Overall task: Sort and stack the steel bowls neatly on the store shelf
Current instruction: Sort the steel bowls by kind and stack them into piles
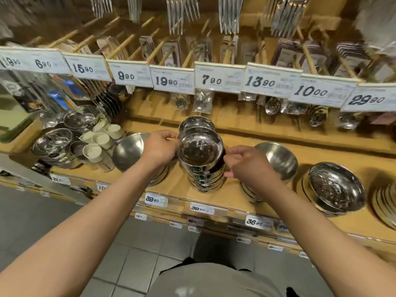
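— Hands first: what are they doing?

— Left hand (159, 147) sits against the left side of the stack of bowls (202, 161), fingers curled in at the rim of the top bowl (200, 146), thumb up near the edge. Right hand (246, 166) is at the right side of the same stack, fingers bent, thumb pointing toward the lower bowls. Whether its fingertips actually touch the steel I cannot tell; they are right beside it.

— And the stack itself?

— Upright in the middle of the wooden shelf (214, 198), several small steel bowls nested, the top one open side up. Just behind it stands a second small bowl (196, 123).

— What lies to either side?

— On the left, partly behind the left wrist, a larger bowl (128, 152) tilted on its edge. Beyond that, white cups (96, 140) and a cluster of wire strainers (53, 142). On the right, another tilted bowl (278, 157) on top of a low pile, then a wide shallow dish (336, 187) leaning on its own pile.

— Above?

— A row of price tags (216, 79) along the upper rail, with packed cutlery (182, 13) hanging over it, blurred.
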A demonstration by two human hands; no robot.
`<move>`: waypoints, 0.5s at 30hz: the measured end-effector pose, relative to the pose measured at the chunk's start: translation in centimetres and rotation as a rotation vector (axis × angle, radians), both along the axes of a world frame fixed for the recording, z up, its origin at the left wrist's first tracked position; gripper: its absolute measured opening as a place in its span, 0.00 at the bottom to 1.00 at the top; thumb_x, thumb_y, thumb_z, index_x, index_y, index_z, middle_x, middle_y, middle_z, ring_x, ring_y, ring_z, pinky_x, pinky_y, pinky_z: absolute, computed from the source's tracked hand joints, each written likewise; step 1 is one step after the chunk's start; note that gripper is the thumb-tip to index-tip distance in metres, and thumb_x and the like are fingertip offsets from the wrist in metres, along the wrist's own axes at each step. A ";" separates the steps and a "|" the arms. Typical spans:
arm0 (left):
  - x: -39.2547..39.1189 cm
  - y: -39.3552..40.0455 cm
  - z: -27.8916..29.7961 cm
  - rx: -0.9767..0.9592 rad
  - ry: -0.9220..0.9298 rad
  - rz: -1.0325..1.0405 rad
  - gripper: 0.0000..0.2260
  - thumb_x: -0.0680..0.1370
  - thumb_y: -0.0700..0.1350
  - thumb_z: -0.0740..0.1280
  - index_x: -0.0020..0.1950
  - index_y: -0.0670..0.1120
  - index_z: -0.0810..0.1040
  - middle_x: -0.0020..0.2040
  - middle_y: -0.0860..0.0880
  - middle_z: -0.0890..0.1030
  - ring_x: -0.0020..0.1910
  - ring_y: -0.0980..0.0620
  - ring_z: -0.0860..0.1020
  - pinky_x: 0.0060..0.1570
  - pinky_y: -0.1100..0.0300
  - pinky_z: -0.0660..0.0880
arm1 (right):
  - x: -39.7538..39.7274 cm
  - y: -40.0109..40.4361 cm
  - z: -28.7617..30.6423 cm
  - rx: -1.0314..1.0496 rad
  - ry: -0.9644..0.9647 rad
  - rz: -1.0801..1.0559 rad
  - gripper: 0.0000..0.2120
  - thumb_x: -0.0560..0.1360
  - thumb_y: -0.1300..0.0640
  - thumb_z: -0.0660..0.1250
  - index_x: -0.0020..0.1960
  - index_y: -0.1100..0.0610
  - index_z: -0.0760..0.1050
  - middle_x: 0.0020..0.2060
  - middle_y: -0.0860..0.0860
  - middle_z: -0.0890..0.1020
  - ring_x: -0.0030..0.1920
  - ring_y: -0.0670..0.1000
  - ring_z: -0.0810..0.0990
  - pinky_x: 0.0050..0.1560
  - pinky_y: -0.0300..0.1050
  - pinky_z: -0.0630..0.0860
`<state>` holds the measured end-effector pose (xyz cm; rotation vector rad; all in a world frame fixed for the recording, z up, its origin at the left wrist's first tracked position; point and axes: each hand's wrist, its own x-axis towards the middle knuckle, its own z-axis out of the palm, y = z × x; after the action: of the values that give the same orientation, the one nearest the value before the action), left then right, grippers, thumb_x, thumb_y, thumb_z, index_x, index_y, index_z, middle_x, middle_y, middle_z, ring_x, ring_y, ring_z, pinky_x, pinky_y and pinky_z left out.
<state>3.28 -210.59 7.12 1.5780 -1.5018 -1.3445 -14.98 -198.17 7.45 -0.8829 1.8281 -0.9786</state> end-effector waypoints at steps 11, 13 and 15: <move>-0.5 -0.5 -0.2 -0.028 -0.049 -0.146 0.02 0.78 0.38 0.70 0.46 0.43 0.83 0.49 0.38 0.85 0.39 0.45 0.83 0.32 0.58 0.80 | 1.7 1.4 1.1 0.037 0.241 -0.084 0.12 0.78 0.54 0.65 0.39 0.57 0.80 0.35 0.54 0.83 0.44 0.61 0.84 0.51 0.62 0.82; -0.4 -0.8 -0.7 -0.030 -0.066 -0.160 0.02 0.78 0.38 0.71 0.48 0.43 0.83 0.51 0.41 0.86 0.46 0.42 0.85 0.43 0.50 0.84 | 2.0 1.2 0.8 0.034 0.236 -0.094 0.13 0.78 0.55 0.65 0.42 0.63 0.81 0.39 0.60 0.83 0.48 0.64 0.83 0.54 0.65 0.81; -0.2 -1.2 -1.1 -0.026 -0.079 -0.173 0.03 0.77 0.39 0.71 0.50 0.43 0.84 0.53 0.43 0.86 0.51 0.41 0.85 0.51 0.45 0.83 | 2.4 0.9 0.3 0.024 0.244 -0.101 0.12 0.78 0.56 0.65 0.45 0.64 0.82 0.43 0.62 0.84 0.49 0.63 0.83 0.56 0.65 0.80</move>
<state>3.03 -211.79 5.99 1.5298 -1.7309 -1.3642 -12.60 -197.28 7.73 -0.9359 2.1041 -0.9423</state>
